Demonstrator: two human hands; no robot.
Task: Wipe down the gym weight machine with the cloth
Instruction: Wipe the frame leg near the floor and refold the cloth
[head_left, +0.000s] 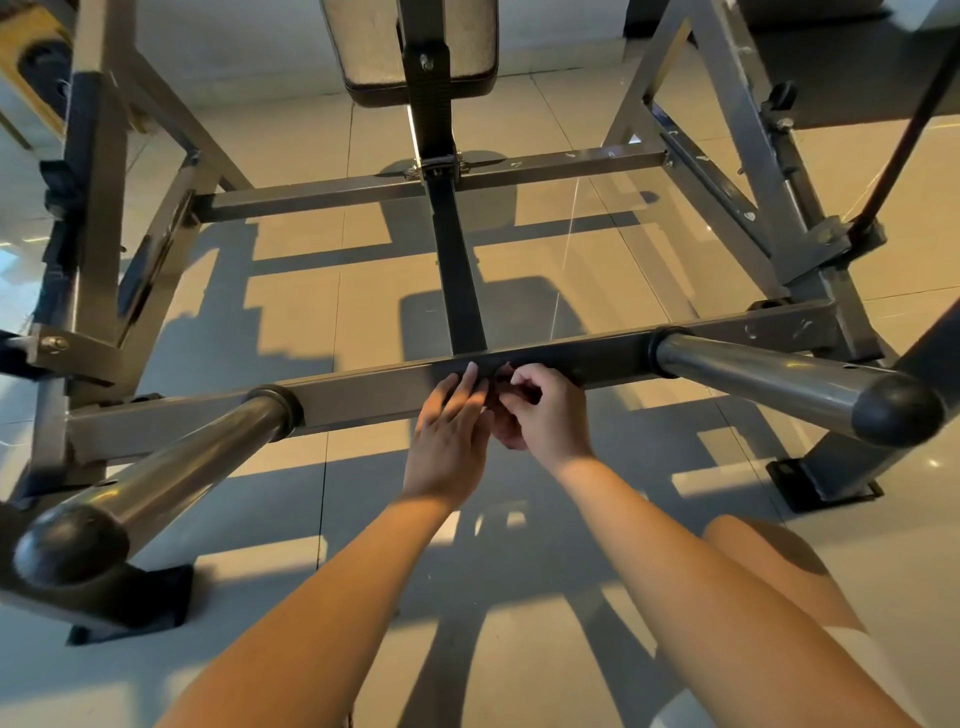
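The grey steel weight machine stands on a tiled floor, its near crossbar (363, 395) running left to right in front of me. Both my hands meet at the middle of that bar, below the dark centre post (462, 291). My left hand (451, 431) lies with straight fingers, its fingertips touching the bar. My right hand (546, 410) has curled fingers that pinch a small dark cloth (500, 391) against the bar. The hands hide most of the cloth.
Two round weight pegs stick out toward me, the left peg (197, 467) and the right peg (769, 374), each with a dark end cap. A padded seat (467, 52) hangs at the top centre. Slanted frame legs flank both sides. My knee (769, 566) is at the lower right.
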